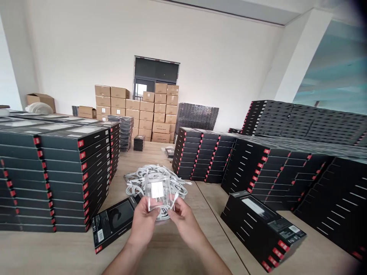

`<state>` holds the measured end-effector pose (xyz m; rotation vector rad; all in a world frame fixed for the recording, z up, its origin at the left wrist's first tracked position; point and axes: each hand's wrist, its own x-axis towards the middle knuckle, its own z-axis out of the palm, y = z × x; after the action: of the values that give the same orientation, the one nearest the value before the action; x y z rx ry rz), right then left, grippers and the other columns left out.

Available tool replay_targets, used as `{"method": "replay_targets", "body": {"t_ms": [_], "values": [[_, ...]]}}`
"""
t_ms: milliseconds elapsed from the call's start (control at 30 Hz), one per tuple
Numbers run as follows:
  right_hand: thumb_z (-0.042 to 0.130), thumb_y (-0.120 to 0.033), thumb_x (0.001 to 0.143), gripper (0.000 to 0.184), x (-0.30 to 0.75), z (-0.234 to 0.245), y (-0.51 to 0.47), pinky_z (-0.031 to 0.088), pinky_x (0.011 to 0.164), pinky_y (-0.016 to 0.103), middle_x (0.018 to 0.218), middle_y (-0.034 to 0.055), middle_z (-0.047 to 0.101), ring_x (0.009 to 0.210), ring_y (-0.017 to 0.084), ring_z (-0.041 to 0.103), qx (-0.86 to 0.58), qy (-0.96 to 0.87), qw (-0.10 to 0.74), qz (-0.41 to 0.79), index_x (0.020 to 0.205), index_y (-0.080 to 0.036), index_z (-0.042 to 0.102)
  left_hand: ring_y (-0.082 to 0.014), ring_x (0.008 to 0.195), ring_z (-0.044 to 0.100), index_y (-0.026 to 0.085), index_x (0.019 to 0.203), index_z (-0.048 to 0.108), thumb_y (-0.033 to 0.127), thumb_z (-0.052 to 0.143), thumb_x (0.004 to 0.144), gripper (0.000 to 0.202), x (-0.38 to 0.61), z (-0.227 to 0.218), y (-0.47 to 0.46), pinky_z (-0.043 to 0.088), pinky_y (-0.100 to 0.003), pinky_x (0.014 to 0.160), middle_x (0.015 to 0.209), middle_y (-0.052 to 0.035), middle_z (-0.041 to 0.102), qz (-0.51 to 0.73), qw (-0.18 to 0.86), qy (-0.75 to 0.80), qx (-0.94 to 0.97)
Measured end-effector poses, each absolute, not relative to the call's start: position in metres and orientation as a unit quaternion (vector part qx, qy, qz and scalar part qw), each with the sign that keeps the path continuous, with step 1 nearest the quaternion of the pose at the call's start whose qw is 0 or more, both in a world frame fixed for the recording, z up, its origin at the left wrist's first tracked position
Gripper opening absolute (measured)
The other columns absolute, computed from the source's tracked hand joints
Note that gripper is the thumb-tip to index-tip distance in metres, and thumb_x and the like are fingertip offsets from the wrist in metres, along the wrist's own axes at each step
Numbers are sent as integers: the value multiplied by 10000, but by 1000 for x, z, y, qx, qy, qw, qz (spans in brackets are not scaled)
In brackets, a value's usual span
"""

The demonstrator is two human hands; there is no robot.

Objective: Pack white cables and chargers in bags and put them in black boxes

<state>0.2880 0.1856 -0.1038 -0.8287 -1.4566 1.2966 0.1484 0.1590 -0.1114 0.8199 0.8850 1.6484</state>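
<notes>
Both my left hand [142, 223] and my right hand [185, 222] pinch a clear plastic bag [160, 198] from either side, just above the table. Inside it I see a white plug-in charger [156, 190] and coiled white cable. Behind my hands lies a heap of bagged white cables [173, 184]. A flat black retail box [114, 221] rests at an angle close to my left hand, its lid or window facing up. The bag's lower part is partly hidden by my fingers.
High stacks of black boxes with red marks [57, 179] line the left of the light wood table [57, 244]. More stacks [200, 156] stand at the right, with one loose black box [263, 233] in front. Cardboard cartons [137, 110] are piled at the back.
</notes>
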Motion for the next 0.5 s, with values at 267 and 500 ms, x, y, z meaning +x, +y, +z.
{"method": "replay_targets", "body": {"t_ms": [267, 500], "values": [[652, -294, 782, 455, 274, -112, 187, 526, 872, 407, 987, 81, 738, 933, 264, 679, -378, -629, 515, 443, 1224, -193, 606, -207, 780, 656, 165, 816, 632, 156, 730, 587, 249, 146, -109, 159, 519, -313, 731, 844, -56, 727, 680, 504, 396, 355], [643, -328, 831, 147, 284, -105, 186, 523, 812, 352, 997, 93, 684, 890, 241, 641, -403, -686, 558, 235, 855, -214, 733, -218, 806, 679, 179, 837, 616, 84, 730, 526, 344, 143, -105, 160, 548, -336, 716, 943, -68, 728, 679, 547, 405, 275]]}}
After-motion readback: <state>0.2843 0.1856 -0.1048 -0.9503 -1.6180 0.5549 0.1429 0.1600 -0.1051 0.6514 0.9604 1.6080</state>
